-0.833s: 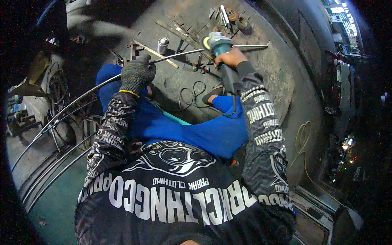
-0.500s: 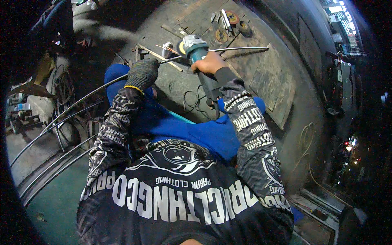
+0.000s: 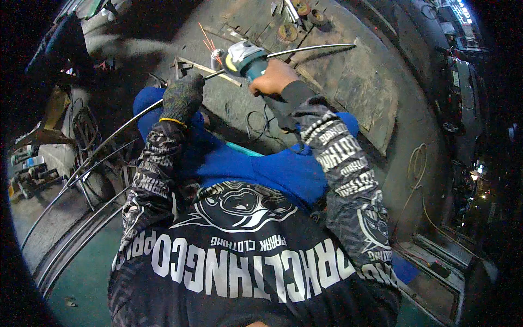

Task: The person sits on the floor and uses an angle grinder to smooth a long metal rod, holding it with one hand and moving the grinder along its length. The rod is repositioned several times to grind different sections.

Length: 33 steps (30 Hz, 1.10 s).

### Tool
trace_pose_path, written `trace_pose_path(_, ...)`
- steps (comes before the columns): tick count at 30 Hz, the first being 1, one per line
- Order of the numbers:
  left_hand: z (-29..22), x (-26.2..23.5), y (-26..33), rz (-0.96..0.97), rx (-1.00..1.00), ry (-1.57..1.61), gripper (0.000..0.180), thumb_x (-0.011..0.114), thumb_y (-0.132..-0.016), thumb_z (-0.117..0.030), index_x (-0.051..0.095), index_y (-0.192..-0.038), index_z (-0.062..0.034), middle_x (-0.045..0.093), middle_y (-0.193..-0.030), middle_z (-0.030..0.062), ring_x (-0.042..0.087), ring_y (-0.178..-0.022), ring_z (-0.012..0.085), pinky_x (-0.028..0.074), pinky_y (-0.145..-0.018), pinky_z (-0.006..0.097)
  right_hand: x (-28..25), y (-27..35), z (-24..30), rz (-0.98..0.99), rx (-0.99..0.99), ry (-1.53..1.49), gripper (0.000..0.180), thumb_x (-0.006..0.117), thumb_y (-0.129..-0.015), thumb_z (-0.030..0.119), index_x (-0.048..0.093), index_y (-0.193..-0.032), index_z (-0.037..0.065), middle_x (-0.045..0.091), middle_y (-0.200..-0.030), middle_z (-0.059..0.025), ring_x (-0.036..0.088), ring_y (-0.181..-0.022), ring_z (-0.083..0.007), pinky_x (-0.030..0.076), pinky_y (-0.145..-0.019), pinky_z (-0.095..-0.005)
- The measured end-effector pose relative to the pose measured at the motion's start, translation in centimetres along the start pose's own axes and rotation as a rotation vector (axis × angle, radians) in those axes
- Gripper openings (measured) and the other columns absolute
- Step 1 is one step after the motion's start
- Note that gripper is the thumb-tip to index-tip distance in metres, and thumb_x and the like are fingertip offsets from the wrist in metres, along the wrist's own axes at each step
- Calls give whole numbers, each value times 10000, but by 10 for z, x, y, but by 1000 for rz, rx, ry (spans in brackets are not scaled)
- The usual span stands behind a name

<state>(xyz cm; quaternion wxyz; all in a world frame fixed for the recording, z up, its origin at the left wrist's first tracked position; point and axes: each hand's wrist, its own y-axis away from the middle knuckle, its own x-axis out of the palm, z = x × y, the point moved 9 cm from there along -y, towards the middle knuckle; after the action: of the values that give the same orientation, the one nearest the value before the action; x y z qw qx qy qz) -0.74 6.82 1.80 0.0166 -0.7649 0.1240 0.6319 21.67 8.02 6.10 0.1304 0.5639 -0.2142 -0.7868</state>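
Observation:
My left hand (image 3: 183,99), in a dark knit glove with a yellow cuff, is closed round a long thin metal rod (image 3: 122,129). The rod runs from the lower left, through that glove, and on to the upper right. My bare right hand (image 3: 274,80) wraps round the body of a teal and grey angle grinder (image 3: 252,59). The grinder's pale yellow disc (image 3: 231,66) is at the rod, and orange sparks (image 3: 207,39) fly up from there. The grinder hides part of the rod. Just beyond the disc stands a can (image 3: 217,56), partly covered by it.
Several worn discs (image 3: 288,32) lie at the far side on the floor. A flat board (image 3: 366,103) is to the right. More metal rods (image 3: 81,231) extend at the lower left. A dark cable (image 3: 255,121) coils between my knees, and a pale hose (image 3: 417,166) loops at the right.
The grinder has shifted slightly left along the rod, toward my glove. Its sparks now shoot upward in a longer spray. The whole view has tilted a little.

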Motion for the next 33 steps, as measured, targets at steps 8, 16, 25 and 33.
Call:
trace_pose_path(8, -4, -16, 8, -66, 33, 22, 173, 530, -877, -212, 637, -989, -135, 671, -898, 143, 658, -853, 354, 512, -707, 481, -35, -1, -71, -5, 69, 9, 675, 797, -522, 431, 689, -953, -76, 677, -1021, -255, 671, -961, -357, 548, -809, -401)
trace_pose_path(16, -4, -30, 26, -141, 121, -7, 171, 534, -868, -205, 622, -984, -114, 665, -850, 162, 655, -816, 367, 504, -688, 492, -74, -20, -166, -45, 255, 69, 712, 786, -517, 484, 686, -951, -72, 675, -1024, -241, 666, -949, -342, 533, -822, -391)
trace_pose_path(25, 4, -22, 35, -9, 29, 7, 249, 646, -777, -219, 627, -1004, -116, 667, -888, 147, 654, -829, 362, 509, -683, 463, -100, -82, -311, -88, 319, 2, 377, 719, -658, 426, 745, -902, 140, 696, -944, -108, 643, -890, -233, 497, -784, -348)
trace_pose_path(33, 20, -43, 63, -143, 100, -12, 205, 589, -856, -141, 624, -1053, -98, 651, -896, 123, 622, -833, 343, 496, -707, 443, -140, -122, -378, 35, -44, -366, 199, 635, -797, 281, 720, -886, 125, 665, -923, -36, 608, -826, -164, 483, -765, -304)
